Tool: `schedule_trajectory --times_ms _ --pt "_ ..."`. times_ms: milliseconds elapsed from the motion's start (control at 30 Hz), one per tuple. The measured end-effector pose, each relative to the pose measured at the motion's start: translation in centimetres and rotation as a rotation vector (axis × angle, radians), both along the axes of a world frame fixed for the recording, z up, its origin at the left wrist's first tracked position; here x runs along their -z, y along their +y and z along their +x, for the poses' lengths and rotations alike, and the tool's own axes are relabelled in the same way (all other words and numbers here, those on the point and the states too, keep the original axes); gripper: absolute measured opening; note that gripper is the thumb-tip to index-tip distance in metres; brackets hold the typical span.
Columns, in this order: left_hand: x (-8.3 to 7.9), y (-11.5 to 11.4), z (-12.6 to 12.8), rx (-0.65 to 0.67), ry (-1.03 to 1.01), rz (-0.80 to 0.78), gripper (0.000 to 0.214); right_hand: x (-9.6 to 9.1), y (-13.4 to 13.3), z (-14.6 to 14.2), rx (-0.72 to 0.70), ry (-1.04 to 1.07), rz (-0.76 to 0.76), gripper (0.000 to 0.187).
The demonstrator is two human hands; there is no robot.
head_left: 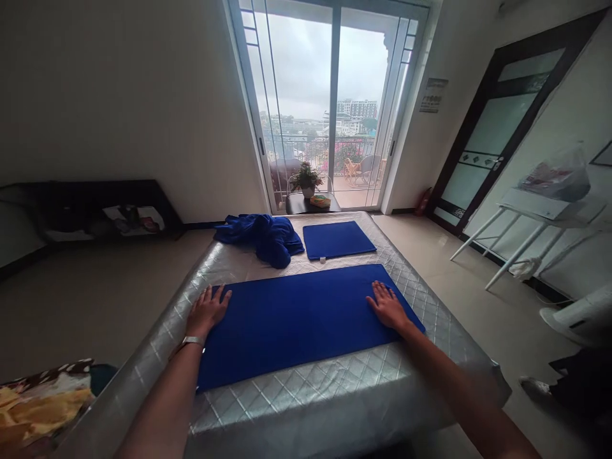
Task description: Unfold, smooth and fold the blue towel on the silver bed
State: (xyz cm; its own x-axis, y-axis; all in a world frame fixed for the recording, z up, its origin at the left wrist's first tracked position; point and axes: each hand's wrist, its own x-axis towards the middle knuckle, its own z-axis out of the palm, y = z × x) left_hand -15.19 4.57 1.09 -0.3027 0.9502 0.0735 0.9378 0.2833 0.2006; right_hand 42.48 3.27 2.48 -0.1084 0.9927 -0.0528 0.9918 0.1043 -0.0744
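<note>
A long rectangle of blue cloth (296, 325) lies flat across the near part of a quilted silver mattress (306, 389). My left hand (207, 310) rests at its left edge, fingers spread, with a band on the wrist. Toward the right end, my right hand (386, 306) lies palm down on the cloth, its fingers stretched out. Neither hand grips anything. Behind it is a smaller, neatly folded blue cloth (339, 240) with a small white tag on its near edge. A crumpled heap of blue cloth (261, 237) sits at the far left of the mattress.
Past the mattress, a small dark table (299, 204) carries a potted plant (307, 178) before the glass sliding door. On the right stands a white stool (540, 220) with a plastic bag. Patterned cloths (45, 401) are piled at lower left.
</note>
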Motion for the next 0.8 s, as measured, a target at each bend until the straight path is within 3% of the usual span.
schedule_trajectory --times_ms 133,267,400,633,733,800 --pt "-0.1 0.0 0.0 -0.013 0.013 -0.010 0.073 0.1 0.3 5.2 0.129 -0.040 -0.018 0.069" --pt "-0.2 0.0 0.3 -0.007 0.028 0.009 0.070 -0.4 0.7 6.0 0.216 -0.067 0.013 0.065" --pt "-0.4 0.0 0.5 -0.022 0.036 -0.008 0.070 -1.3 1.2 1.1 0.091 -0.015 0.165 0.061" --pt "-0.4 0.0 0.2 -0.027 0.048 -0.028 0.069 -1.9 3.5 -13.1 -0.362 0.178 0.158 0.062" --pt "-0.1 0.1 0.0 -0.029 0.046 -0.011 0.069 -1.2 4.9 -15.5 -0.452 0.192 0.110 0.064" --pt "0.1 0.2 0.0 -0.027 0.050 -0.003 0.069 -0.6 5.9 -14.9 -0.443 0.187 0.075 0.065"
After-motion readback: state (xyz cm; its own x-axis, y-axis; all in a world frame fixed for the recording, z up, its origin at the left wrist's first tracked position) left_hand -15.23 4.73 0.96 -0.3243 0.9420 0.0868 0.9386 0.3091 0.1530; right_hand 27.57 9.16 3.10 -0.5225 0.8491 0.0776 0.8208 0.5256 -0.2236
